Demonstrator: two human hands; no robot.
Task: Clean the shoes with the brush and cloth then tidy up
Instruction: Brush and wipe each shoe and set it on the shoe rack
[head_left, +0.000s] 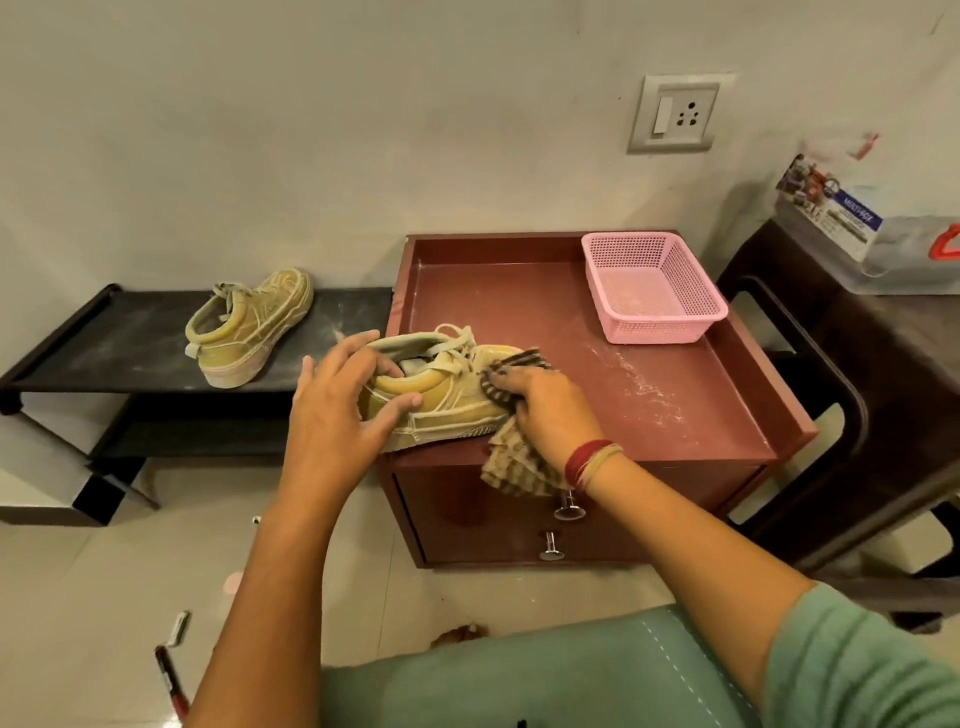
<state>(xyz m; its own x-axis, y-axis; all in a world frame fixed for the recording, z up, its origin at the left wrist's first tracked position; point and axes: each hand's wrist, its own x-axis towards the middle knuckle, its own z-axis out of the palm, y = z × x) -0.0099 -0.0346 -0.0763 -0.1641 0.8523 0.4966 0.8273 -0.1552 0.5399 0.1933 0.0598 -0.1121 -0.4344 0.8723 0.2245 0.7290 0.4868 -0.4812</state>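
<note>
While the right hand works the cloth, the left hand acts as the clamp. Its fingers are spread over the heel, fingertips hooked over the collar into the opening and thumb pressed on the side wall. My read: that grip keeps the shoe from sliding under the wiping load.

The shoe lies on its side at the front left corner of the cabinet top, sole toward the person, so the upper faces up for easy access. The right hand has the striped cloth bunched under curled fingers and pressed against the lace and tongue area. The loose tail hangs over the cabinet's front edge.

The second shoe stands upright on the low black rack to the left, well apart. I can't tell from here whether it's done or waiting. It looks about as dusty.

The pink basket sits in the back right corner of the cabinet top, probably where the tools go afterwards. White dust streaks the top between basket and shoe — it'll need a wipe too.

No brush visible anywhere, so I judge this to be the cloth stage, with tidy-up not started.

Risk: the shoe sits close to the front edge, and a hard stroke toward the person could push it off.
</note>
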